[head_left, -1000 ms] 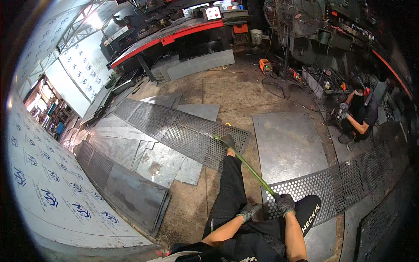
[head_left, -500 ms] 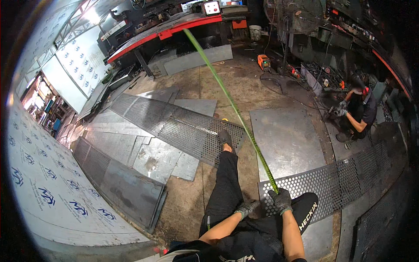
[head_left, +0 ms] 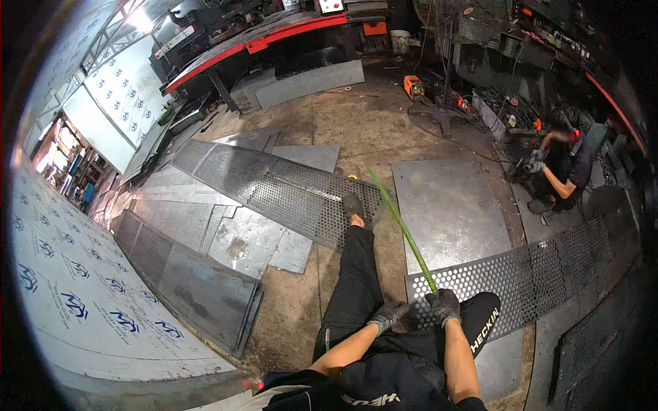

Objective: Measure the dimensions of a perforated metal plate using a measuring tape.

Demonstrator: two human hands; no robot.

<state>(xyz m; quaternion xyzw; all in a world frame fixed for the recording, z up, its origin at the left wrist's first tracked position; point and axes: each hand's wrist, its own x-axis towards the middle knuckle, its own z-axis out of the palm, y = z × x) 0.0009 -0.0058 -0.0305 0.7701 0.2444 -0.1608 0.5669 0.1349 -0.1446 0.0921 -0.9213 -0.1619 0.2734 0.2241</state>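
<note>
A long green tape measure (head_left: 404,229) runs from my right hand out over the floor, its far end free in the air. My right hand (head_left: 443,306), in a dark grey work glove, is closed around its near end; the glove hides any case. My left hand (head_left: 389,316), gloved the same way, lies low between my legs with curled fingers, beside the left end of a perforated metal sheet (head_left: 473,288). Whatever it grips, if anything, is hidden. The perforated sheet stretches right from in front of me, partly covered by my right knee.
A plain steel plate (head_left: 449,205) lies beyond the perforated sheet. More perforated strips (head_left: 274,185) and stacked plates (head_left: 205,301) lie left. An orange machine box (head_left: 413,88) stands far off, near a red-edged machine table (head_left: 257,44). A co-worker (head_left: 565,164) crouches at right.
The green tape has become much shorter: its far end has come from the red-edged table back toward me. My hands have stayed nearly in place.
</note>
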